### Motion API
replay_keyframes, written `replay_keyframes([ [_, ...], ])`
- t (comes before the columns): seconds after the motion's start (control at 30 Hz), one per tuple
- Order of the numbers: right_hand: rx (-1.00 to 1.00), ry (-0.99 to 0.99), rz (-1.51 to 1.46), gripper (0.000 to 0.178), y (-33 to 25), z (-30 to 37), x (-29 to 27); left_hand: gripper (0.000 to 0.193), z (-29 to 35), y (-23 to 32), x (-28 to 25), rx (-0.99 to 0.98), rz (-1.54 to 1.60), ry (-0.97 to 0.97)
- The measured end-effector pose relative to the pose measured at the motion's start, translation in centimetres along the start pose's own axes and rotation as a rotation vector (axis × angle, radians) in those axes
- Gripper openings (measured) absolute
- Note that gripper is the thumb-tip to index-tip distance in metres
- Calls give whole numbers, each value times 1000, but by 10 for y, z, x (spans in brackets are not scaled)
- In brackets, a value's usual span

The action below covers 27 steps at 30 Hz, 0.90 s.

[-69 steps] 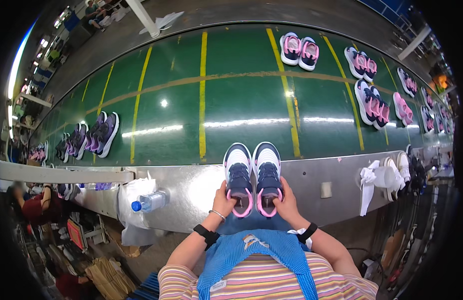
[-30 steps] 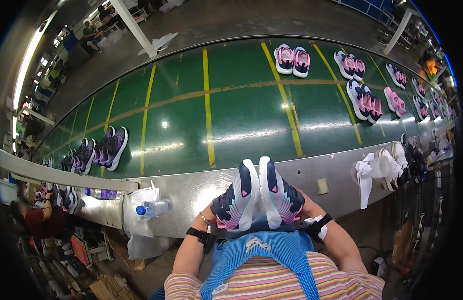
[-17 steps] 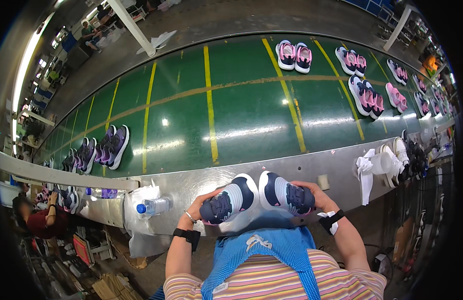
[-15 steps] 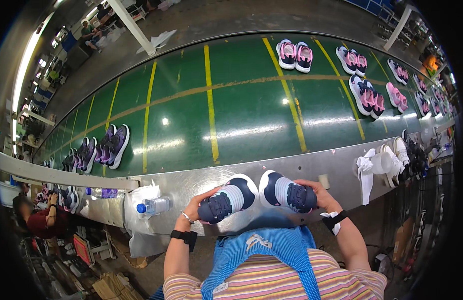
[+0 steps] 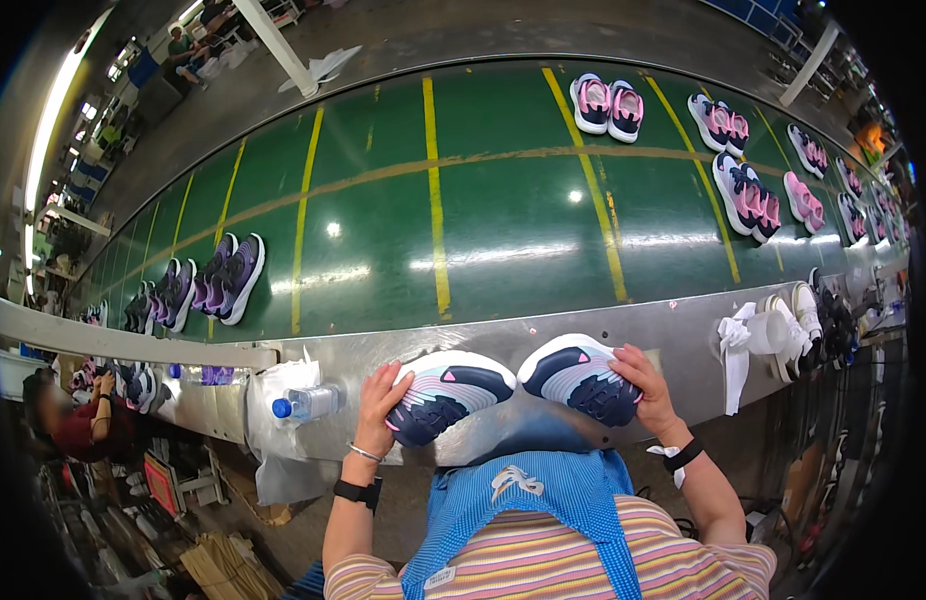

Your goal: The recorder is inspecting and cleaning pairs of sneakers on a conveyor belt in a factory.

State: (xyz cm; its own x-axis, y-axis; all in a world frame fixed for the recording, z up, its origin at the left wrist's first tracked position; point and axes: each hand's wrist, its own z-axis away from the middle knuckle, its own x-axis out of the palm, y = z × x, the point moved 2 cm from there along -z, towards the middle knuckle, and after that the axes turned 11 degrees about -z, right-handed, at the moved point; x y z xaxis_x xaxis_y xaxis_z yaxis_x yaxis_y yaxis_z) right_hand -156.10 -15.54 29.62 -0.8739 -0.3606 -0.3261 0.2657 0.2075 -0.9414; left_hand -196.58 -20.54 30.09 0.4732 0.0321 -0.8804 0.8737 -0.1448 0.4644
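My left hand (image 5: pixel 381 405) grips a sneaker (image 5: pixel 448 390) by its toe end, fingers over the white sole. The shoe has navy uppers, pale striped sides and a small pink triangle. A matching sneaker (image 5: pixel 580 380) is held by my right hand (image 5: pixel 643 385) at its toe end. Both shoes are tilted on their sides above the metal ledge (image 5: pixel 503 436), heels turned toward each other and nearly touching. Their soles face away from me, toward the green belt.
Beyond the ledge runs a green conveyor belt (image 5: pixel 373 240) with yellow lines. Purple sneakers (image 5: pixel 228 280) ride it at left, pink-and-navy pairs (image 5: pixel 748 197) at right. A water bottle (image 5: pixel 308 403) lies left on the ledge; white shoes (image 5: pixel 791 320) stand right. A co-worker (image 5: pixel 83 415) is at far left.
Both sneakers have been rolled onto their sides, so their side panels now show. My fingers have shifted up over the soles. The view has shifted slightly.
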Motion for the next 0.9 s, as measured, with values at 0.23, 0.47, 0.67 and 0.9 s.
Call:
replay_keyframes([
  [0.23, -11, 185, 298, 45, -28, -4, 33, 54, 4, 18, 1, -16, -219, 129],
  [0.47, -4, -32, 647, 44, -27, -10, 113, 73, 13, 73, 77, -177, -508, -174],
  [0.67, 229, 186, 10, 44, 1, -21, 69, 75, 7, 35, 57, -449, 468, -92],
  [0.9, 667, -184, -864, 54, 56, -39, 60, 58, -7, -25, 92, -440, 913, -392],
])
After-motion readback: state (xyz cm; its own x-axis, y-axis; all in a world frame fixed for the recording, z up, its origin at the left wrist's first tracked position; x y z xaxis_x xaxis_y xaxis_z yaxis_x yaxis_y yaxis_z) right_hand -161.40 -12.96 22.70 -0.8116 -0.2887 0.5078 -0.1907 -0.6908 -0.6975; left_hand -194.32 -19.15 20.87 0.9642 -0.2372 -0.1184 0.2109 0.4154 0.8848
